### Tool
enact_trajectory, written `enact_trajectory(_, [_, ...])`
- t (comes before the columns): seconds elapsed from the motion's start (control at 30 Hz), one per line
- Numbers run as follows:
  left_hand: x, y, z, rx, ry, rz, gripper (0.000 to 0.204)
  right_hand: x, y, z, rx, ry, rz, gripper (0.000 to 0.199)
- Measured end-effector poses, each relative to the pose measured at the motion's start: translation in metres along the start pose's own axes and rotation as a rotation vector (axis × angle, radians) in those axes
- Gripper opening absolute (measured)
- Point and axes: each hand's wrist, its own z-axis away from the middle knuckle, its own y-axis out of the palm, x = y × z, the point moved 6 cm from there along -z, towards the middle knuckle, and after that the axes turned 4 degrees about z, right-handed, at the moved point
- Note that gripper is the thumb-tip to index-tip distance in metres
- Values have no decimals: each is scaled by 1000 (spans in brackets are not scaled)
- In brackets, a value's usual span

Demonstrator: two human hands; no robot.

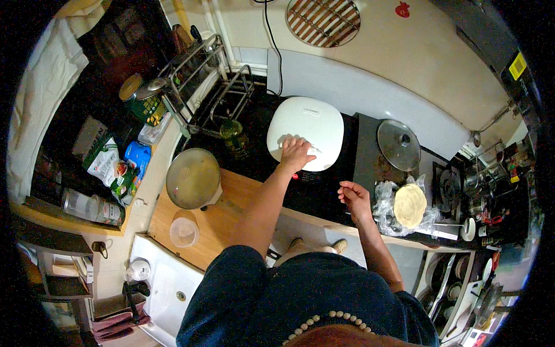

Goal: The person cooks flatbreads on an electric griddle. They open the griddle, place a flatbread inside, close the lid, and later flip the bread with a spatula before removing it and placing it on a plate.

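My left hand (297, 152) rests on the white rounded-square lid (312, 124) of a countertop appliance, fingers spread flat over its near part. The lid looks closed; what is under it is hidden. My right hand (355, 198) hovers over the counter's front edge, between the appliance and a pale round flatbread (410, 206). Its fingers are curled in, with nothing visible in them. The flatbread lies on crumpled clear plastic (384, 202), a short way right of that hand.
A glass pot lid (399, 144) lies behind the flatbread, beside a black burner (448, 184). On the left, a covered pan (193, 178) and a clear plastic bowl (184, 229) stand on a wooden board (222, 202). Further back are an oil bottle (232, 136) and a metal rack (199, 81).
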Motion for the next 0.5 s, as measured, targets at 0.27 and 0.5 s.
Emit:
enact_trajectory(0.27, [-7,-14,5,85,-42,6,48,-4,0,-1,24,-23,-9,18])
enact_trajectory(0.5, [-8,-17,6,54,-51,5,48,-2,1,-1,33,-28,-3,19])
